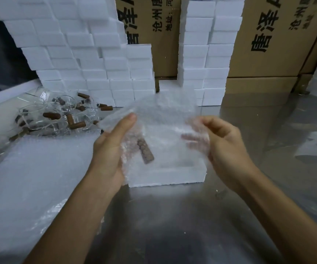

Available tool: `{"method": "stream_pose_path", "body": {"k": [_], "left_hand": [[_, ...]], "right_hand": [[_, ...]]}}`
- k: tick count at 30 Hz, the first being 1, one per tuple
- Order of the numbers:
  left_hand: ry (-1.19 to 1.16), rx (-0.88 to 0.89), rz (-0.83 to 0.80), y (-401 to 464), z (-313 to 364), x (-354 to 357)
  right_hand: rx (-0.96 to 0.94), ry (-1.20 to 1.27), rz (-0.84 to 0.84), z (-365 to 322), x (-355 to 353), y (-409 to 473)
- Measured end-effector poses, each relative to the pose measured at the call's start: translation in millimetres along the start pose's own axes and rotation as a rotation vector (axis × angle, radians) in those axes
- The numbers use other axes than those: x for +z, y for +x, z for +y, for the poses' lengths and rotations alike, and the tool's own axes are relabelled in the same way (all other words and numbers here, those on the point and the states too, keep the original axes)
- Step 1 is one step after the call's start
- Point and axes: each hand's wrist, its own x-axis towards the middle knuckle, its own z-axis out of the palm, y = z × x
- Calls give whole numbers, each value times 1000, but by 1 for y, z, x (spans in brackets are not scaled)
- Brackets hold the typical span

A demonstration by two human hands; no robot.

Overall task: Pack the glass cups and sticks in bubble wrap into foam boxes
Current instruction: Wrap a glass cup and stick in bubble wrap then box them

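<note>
Clear bubble wrap sheet (159,119) with a dotted bubble pattern, a brown stick (145,151) showing through it. Plain white foam box (165,177) on a grey, reflective metal table (173,221). White foam boxes stacked behind (89,54), tan cardboard cartons (268,44) printed with black characters, clear glass cups (39,115) with brown sticks

Brown stick (145,151) inside clear bubble wrap (161,119) above open foam box (167,176)

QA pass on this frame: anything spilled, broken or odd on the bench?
Nothing looks broken. The glass cups and brown sticks lie in a loose jumbled pile at far left, several cups tipped on their sides. The foam box stack is stepped unevenly.
</note>
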Motion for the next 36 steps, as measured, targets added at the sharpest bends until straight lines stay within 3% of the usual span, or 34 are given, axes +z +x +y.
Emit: {"method": "stream_pose_path", "body": {"k": [3,6,11,15,19,24,28,36], "left_hand": [[-170,-9,68,4,1,-3],[-269,14,54,3,2,-2],[-347,51,40,-1,0,7],[-315,19,-79,-8,-11,18],[-245,16,-92,-14,-22,27],[-153,68,-60,-14,-28,28],[-23,99,-53,-11,-30,23],[182,42,-189,-11,-28,18]], "right_hand": [[40,17,296,9,-10,9],[168,25,344,17,-10,11],[342,218,28,13,8,2],[398,269,-123,17,26,-10],[303,136,-131,20,27,-15],[191,51,95,20,20,-10],[65,-36,164,15,17,-8],[-138,-142,194,21,13,-5]]}}
